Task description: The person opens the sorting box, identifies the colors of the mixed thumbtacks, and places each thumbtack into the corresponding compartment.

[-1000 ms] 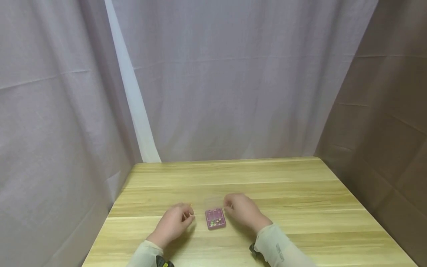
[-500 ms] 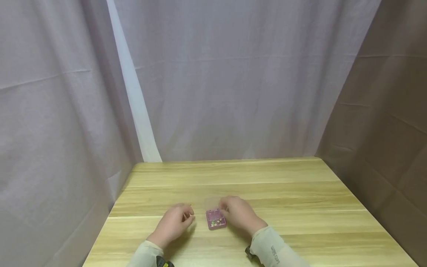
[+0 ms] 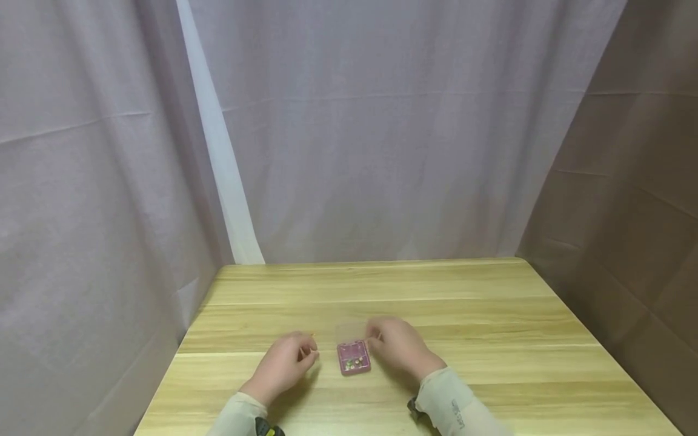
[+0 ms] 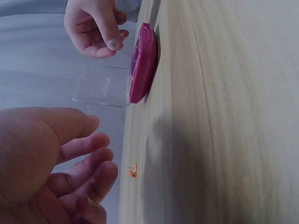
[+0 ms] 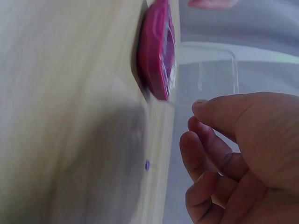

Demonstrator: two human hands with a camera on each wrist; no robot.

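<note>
Between the two hands lies a small magenta compartment box [image 3: 354,357] with its clear lid [image 4: 100,88] swung back; several small green and pale pieces lie in its near part. To its left, my left hand [image 3: 283,366] hovers with loosely bent fingers and nothing visible in them. A tiny orange piece with a thin pin, like a thumbtack [image 4: 133,171], lies on the table near it. My right hand [image 3: 398,345] is just right of the box, thumb and fingers bent, with no object visible between them. A tiny purple piece [image 5: 147,164] lies on the table near the right hand.
The pale wood-grain table [image 3: 436,290] runs back to a grey curtain [image 3: 354,151]. Darker cloth [image 3: 627,212] hangs at the right side. A white strip [image 3: 220,145] shows in a curtain gap on the left.
My right hand moved left over the far part of the box, then drew back right beside it. The left hand and the box stay nearly where they were.
</note>
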